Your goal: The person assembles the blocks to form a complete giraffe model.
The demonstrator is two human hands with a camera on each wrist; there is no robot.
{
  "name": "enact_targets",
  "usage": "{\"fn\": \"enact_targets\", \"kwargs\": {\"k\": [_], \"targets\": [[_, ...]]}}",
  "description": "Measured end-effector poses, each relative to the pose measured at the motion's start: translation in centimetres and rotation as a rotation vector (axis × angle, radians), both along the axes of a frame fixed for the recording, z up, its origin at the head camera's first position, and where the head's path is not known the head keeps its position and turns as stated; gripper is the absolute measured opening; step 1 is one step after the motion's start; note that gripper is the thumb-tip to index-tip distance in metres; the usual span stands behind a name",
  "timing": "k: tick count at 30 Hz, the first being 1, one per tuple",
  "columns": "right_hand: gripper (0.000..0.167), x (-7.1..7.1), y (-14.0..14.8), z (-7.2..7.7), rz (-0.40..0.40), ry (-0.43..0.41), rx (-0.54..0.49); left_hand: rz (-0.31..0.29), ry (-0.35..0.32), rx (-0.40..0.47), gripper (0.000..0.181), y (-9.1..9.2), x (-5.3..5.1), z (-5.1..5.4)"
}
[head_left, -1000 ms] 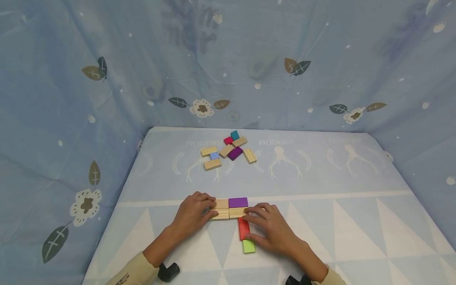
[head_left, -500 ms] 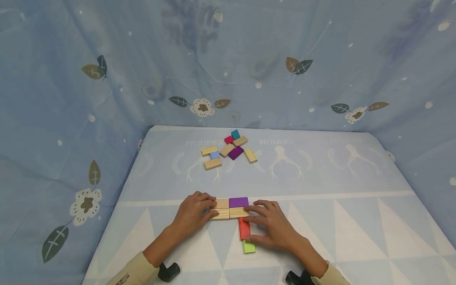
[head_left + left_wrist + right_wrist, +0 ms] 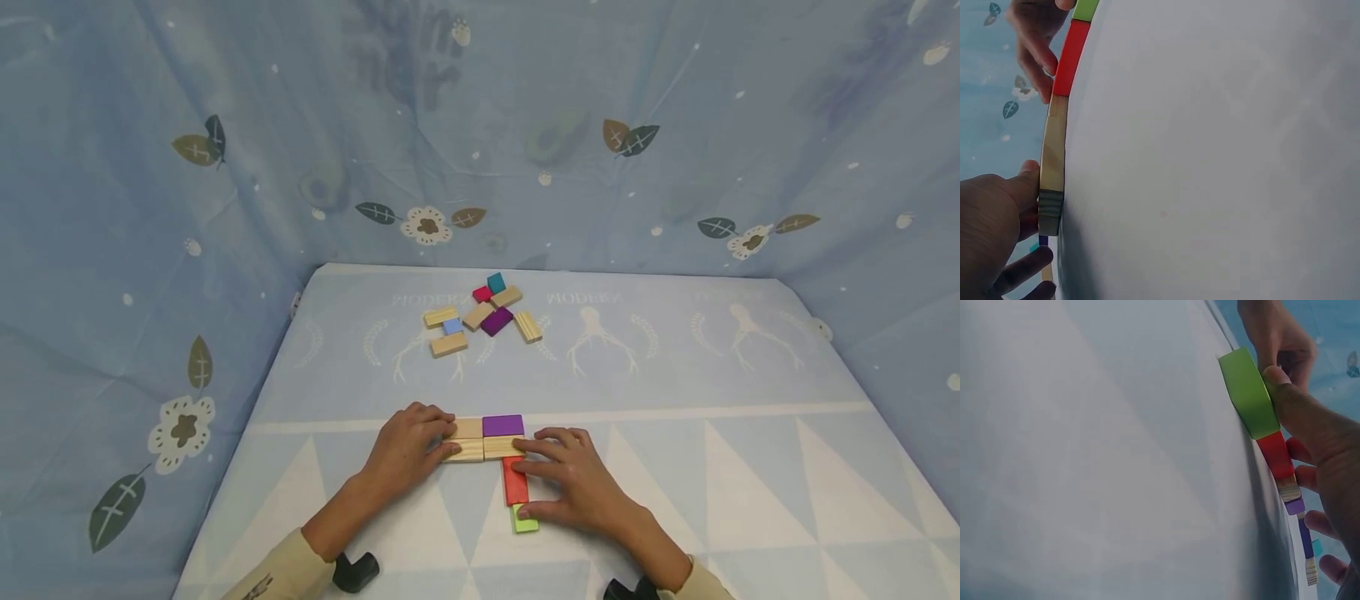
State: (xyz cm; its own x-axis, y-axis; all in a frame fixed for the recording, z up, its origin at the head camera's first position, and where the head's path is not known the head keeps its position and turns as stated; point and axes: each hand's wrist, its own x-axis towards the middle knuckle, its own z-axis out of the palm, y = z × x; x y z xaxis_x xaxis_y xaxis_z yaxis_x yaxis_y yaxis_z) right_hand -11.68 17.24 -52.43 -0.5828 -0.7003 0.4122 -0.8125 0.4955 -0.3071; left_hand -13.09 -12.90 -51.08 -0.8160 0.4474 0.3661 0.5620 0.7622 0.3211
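Observation:
In the head view, my left hand (image 3: 405,442) rests its thumb and fingertips on the left end of a flat block arrangement. It has a pale wooden block (image 3: 468,428) and a purple block (image 3: 502,426) behind two grained wooden blocks, one on the left (image 3: 468,451) and one on the right (image 3: 501,447). Toward me, a red block (image 3: 514,483) and a green block (image 3: 527,525) run down from the right end. My right hand (image 3: 573,483) touches the right wooden block and the red block with its spread fingers, and its thumb lies on the green block (image 3: 1249,394).
Farther back lies a loose group of blocks: plain wooden ones (image 3: 448,345), a dark purple one (image 3: 497,322), a blue one (image 3: 452,327), a red one (image 3: 482,294) and a teal one (image 3: 496,283). A patterned blue curtain (image 3: 480,150) surrounds the cloth-covered table (image 3: 675,367).
My right thumb has shifted from the joint between the red and green blocks onto the green block, and the right fingers have moved slightly. The left hand stays in place.

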Motion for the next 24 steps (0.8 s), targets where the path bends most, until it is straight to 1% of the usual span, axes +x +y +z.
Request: {"fn": "enact_targets", "kwargs": {"k": [4,6,8,10,11,13,16,20,22,24], "targets": [[0.054,-0.2,-0.1,-0.1,-0.004,0.011,-0.011,0.001,0.001,-0.062,0.021,0.1,-0.2,0.5],[0.054,-0.2,-0.1,-0.2,-0.007,0.015,-0.012,-0.009,-0.005,-0.102,0.018,0.1,-0.4,1.1],[0.054,-0.2,-0.1,-0.2,-0.007,0.015,-0.017,-0.016,-0.015,-0.139,0.015,0.3,-0.9,2.1],[0.054,-0.2,0.0,-0.3,-0.006,0.024,-0.02,-0.009,-0.017,-0.169,0.016,0.5,-1.9,3.2],[0.054,-0.2,0.0,-0.3,-0.004,0.028,-0.02,0.002,-0.023,-0.178,0.017,0.5,-2.6,3.8],[0.054,-0.2,0.1,-0.4,0.001,0.035,-0.022,0.041,-0.022,-0.203,0.021,0.5,-4.4,4.7],[0.054,-0.2,0.1,-0.4,0.009,0.044,-0.024,0.12,-0.027,-0.232,0.028,0.3,-7.6,5.7],[0.054,-0.2,0.2,-0.2,0.018,0.043,-0.025,0.206,-0.054,-0.266,0.036,-0.1,-11.7,6.7],[0.054,-0.2,0.2,-0.1,0.019,0.048,-0.021,0.234,-0.076,-0.279,0.038,-0.2,-13.5,7.1],[0.053,-0.3,0.2,-0.1,0.018,0.06,-0.014,0.262,-0.117,-0.299,0.038,-0.3,-15.1,7.3]]}}
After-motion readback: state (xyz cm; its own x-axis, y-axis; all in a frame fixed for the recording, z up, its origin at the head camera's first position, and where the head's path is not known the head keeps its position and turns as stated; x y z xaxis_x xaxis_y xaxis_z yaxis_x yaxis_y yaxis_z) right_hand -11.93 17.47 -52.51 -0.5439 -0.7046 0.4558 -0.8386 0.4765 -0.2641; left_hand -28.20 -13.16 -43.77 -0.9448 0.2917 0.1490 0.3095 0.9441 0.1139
